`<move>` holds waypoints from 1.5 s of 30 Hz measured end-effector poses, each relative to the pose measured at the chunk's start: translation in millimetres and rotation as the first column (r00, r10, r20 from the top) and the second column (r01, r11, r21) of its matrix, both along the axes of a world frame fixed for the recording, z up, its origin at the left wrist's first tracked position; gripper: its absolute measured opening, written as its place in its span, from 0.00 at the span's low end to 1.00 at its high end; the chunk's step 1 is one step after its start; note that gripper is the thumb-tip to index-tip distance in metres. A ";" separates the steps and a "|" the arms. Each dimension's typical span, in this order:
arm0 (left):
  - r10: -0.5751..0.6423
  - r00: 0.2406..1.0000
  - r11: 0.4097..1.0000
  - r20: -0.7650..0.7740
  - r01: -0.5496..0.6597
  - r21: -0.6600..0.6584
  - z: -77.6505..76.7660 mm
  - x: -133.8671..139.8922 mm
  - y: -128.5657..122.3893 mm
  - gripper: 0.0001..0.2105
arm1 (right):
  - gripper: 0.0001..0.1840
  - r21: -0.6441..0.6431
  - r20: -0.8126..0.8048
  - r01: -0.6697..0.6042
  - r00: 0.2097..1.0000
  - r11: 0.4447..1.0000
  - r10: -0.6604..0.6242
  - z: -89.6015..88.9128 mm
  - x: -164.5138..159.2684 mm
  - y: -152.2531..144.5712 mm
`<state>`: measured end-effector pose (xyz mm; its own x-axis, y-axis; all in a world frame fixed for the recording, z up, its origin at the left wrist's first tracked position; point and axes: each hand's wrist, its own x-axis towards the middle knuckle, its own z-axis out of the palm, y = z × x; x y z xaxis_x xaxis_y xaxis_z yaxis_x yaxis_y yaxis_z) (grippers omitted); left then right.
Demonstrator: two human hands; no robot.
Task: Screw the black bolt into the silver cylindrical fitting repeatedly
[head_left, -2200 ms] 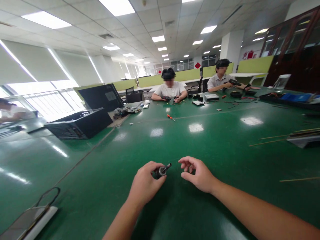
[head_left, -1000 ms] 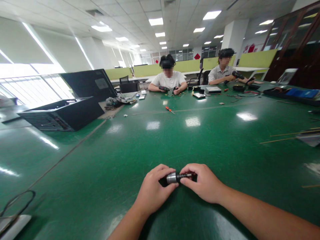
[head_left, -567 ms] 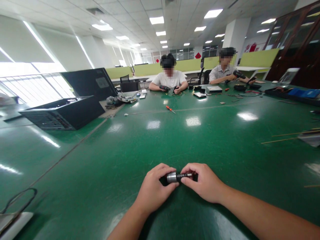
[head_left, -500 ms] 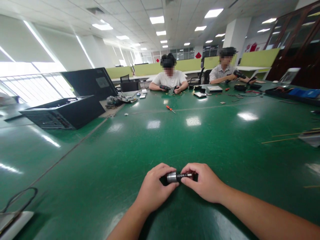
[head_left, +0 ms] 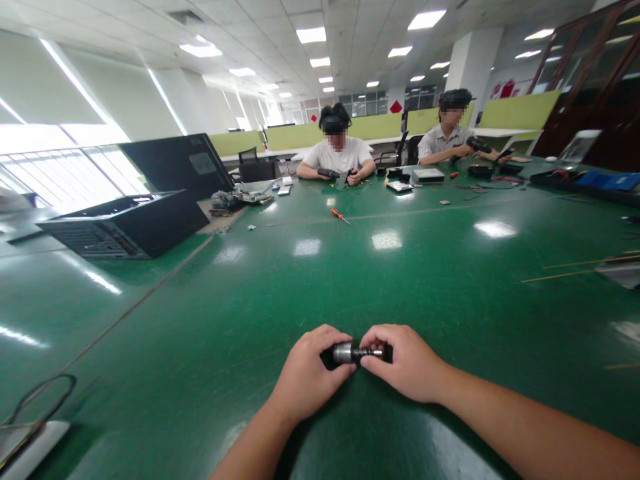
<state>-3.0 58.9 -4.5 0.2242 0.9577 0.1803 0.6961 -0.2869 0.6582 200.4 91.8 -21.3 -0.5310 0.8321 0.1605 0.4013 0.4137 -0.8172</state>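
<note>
Just above the green table, a small metal cylinder with a shaft (head_left: 343, 353) lies sideways between my hands. Its left part is a smooth silver barrel; a dark, ridged section and a thin bright shaft extend to the right. My left hand (head_left: 306, 372) is closed around the barrel's left end, thumb below and fingers above. The fingers of my right hand (head_left: 413, 365) pinch the dark section and the shaft. My palms hide both ends of the piece, and I cannot make out its exact kind.
On the green tabletop (head_left: 300, 287), an orange screwdriver (head_left: 337, 214) lies ahead. A black computer case (head_left: 125, 223) stands left, a cable (head_left: 47, 393) near left, thin rods (head_left: 560, 276) right. Two people sit across, one holding a power tool (head_left: 327, 173), among scattered parts.
My hands keep almost the same grip on the metal piece, with only a slight shift of the right fingers. The whole view has moved a little.
</note>
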 end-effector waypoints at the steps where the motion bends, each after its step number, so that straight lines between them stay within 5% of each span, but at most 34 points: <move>1: 0.000 1.000 1.000 0.000 0.000 -0.003 0.0 0.0 -0.1 0.14 | 0.04 0.001 -0.003 -0.002 1.000 1.000 0.002 -0.2 0.0 -0.1; 45: -0.032 0.999 0.999 -0.022 0.032 -0.014 -3.8 -1.2 -0.4 0.15 | 0.07 0.068 0.066 -0.012 0.998 0.998 0.008 -1.5 2.1 -0.7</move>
